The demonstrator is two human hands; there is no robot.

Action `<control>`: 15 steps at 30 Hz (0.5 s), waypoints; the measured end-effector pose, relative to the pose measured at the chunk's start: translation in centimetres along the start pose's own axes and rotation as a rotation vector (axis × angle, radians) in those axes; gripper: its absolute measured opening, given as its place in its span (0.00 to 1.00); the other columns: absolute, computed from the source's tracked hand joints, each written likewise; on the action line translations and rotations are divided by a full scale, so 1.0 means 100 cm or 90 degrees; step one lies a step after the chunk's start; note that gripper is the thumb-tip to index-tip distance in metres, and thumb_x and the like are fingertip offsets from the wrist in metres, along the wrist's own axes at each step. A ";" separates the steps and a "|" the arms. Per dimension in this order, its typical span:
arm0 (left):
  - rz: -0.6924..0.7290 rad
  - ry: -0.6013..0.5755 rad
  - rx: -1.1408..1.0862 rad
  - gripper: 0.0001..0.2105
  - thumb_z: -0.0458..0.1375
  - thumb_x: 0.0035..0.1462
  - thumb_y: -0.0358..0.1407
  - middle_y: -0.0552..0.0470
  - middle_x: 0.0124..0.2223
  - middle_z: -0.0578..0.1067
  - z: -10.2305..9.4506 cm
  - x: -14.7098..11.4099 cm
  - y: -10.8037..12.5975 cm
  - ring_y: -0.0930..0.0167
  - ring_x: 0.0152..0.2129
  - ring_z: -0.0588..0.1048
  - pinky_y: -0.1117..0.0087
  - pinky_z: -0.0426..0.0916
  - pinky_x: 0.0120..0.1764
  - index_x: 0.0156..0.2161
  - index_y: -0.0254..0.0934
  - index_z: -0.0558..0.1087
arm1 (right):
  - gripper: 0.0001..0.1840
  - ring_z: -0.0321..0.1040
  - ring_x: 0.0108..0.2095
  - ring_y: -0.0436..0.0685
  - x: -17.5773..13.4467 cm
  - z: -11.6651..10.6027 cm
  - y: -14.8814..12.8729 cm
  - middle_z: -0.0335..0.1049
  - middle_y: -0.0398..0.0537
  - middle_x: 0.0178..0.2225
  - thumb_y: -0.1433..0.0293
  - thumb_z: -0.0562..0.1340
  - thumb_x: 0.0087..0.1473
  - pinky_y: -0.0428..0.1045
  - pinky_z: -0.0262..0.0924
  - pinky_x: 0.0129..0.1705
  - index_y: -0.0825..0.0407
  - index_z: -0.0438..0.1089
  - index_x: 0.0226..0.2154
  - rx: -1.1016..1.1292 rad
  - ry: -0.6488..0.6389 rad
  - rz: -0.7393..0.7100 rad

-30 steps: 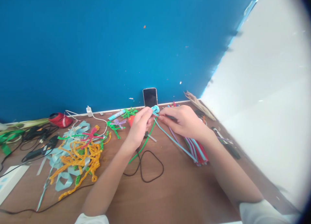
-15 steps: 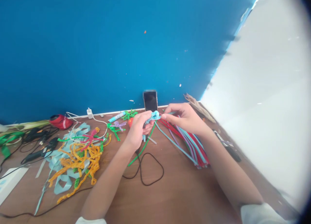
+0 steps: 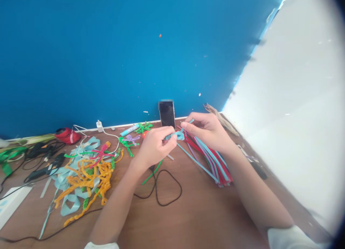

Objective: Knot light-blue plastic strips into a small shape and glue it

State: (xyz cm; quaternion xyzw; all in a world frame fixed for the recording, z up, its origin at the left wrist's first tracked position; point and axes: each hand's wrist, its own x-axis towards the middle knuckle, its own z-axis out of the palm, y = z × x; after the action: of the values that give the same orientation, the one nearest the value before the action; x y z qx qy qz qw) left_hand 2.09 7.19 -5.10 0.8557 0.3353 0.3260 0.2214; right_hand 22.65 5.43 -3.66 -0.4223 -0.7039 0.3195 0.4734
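My left hand [image 3: 157,144] is closed in a pinch on a light-blue coiled pipe cleaner [image 3: 180,135], its loops showing past the thumb and fingertips. From the coil a straight end rises to the right, and my right hand [image 3: 207,130] pinches it between thumb and forefinger, its tip poking out above. Just below the right wrist lies a bundle of straight pipe cleaners [image 3: 215,162] in red, purple and light blue. A single green pipe cleaner [image 3: 152,172] lies under the left hand, partly hidden by it.
A phone [image 3: 167,114] leans on the blue wall. At left lie orange twisted pipe cleaners [image 3: 91,180], light-blue ribbon [image 3: 70,204], glue guns [image 3: 45,170] and a white power strip [image 3: 13,206]. A black cable [image 3: 168,205] loops in front; dry husks [image 3: 222,121] lie back right.
My left hand has rolled over, its back now more upward, and the blue coil has shifted slightly right and down. The right hand's pinched end now points up more steeply.
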 end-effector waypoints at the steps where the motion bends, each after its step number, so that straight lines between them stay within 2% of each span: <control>1: 0.004 0.001 0.024 0.15 0.51 0.66 0.34 0.57 0.25 0.59 0.000 0.000 0.000 0.74 0.24 0.59 0.68 0.51 0.30 0.26 0.37 0.57 | 0.17 0.51 0.22 0.47 -0.001 0.001 -0.001 0.60 0.38 0.20 0.57 0.64 0.60 0.47 0.45 0.24 0.54 0.71 0.28 -0.017 0.006 -0.008; 7: -0.032 -0.023 0.054 0.11 0.50 0.68 0.38 0.55 0.31 0.67 0.004 -0.001 0.003 0.72 0.29 0.65 0.69 0.55 0.33 0.33 0.38 0.62 | 0.16 0.54 0.21 0.47 -0.003 0.006 -0.004 0.63 0.40 0.20 0.62 0.59 0.63 0.47 0.47 0.26 0.54 0.71 0.29 -0.096 0.032 -0.019; 15: -0.091 0.067 0.016 0.13 0.47 0.70 0.40 0.57 0.28 0.64 0.013 0.001 0.002 0.73 0.26 0.64 0.70 0.55 0.33 0.33 0.38 0.61 | 0.11 0.56 0.21 0.47 -0.004 0.011 -0.010 0.63 0.39 0.20 0.68 0.58 0.61 0.47 0.49 0.27 0.54 0.71 0.29 -0.213 0.064 -0.077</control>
State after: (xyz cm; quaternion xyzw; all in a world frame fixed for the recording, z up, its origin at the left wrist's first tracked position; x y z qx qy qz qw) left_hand 3.17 6.92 -5.81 0.8140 0.4104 0.3498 0.2156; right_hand 21.40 4.56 -3.40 -0.4675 -0.7467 0.1473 0.4497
